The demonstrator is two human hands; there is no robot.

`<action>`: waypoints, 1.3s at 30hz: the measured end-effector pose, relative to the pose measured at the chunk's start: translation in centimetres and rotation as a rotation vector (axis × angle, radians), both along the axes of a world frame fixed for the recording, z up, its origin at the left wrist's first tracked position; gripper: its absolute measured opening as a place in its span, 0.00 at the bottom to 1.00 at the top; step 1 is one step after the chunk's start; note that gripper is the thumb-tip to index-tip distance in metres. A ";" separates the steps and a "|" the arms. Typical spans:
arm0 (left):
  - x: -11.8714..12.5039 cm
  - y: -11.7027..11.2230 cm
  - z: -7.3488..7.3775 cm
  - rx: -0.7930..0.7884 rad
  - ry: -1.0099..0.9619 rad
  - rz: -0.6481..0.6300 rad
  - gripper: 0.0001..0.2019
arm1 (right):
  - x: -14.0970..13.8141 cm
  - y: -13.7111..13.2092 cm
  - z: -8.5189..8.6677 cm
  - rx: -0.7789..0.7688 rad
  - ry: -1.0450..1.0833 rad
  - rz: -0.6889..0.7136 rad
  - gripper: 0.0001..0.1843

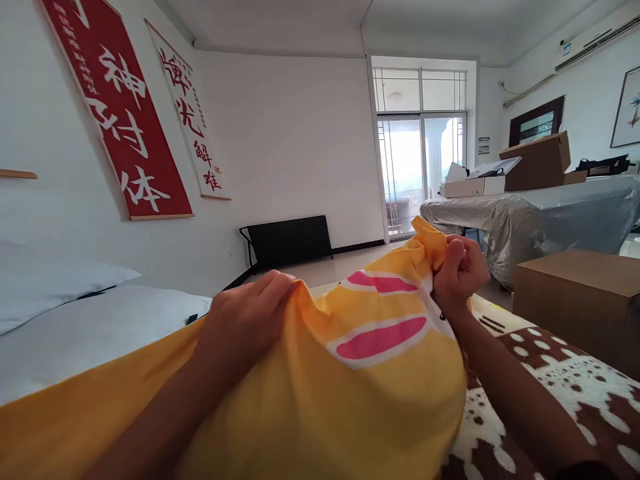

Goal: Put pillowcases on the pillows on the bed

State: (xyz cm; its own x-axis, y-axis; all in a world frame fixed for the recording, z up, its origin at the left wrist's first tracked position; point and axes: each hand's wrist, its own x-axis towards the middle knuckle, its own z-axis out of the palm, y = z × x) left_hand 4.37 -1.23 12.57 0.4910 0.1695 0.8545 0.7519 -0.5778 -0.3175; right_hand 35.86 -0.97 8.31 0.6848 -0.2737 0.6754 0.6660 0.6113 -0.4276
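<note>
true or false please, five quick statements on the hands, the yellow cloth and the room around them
1. The left hand grips the yellow cloth. True.
2. The right hand is empty. False: it grips the same cloth.
3. Pink marks edged in white show on the cloth. True.
4. The red scroll hangs at the picture's right. False: it hangs at the picture's left.
5. A large brown box is at the picture's right. True.

Single head-worn view, taken from just above the patterned blanket (pixel 575 377) and directed forward, nearly level, beyond its far edge to the glass door (pixel 400 157) and ceiling (pixel 280 23). Left hand (pixel 255 312), right hand (pixel 461 270) and yellow cloth (pixel 320 407) lie close to the lens; the door stands well away.
</note>
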 end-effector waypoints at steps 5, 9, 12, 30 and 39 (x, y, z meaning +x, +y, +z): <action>-3.5 2.5 -1.4 -0.448 -0.186 0.256 0.14 | 7.9 2.9 -3.6 -0.185 0.289 0.062 0.23; -3.4 3.4 -1.7 -0.482 -0.071 0.277 0.15 | 10.3 3.4 -7.0 -0.273 0.269 0.285 0.23; -2.9 3.6 -1.4 -0.554 0.024 0.192 0.18 | 10.8 2.8 -8.7 -0.466 0.119 0.651 0.25; 9.0 1.4 -1.8 -0.562 0.175 -0.013 0.29 | 0.5 -0.3 -3.1 -0.505 -0.463 0.299 0.07; 8.4 1.7 -1.3 -0.791 -0.030 -0.226 0.18 | 4.8 0.5 -3.5 -0.364 -0.068 0.459 0.19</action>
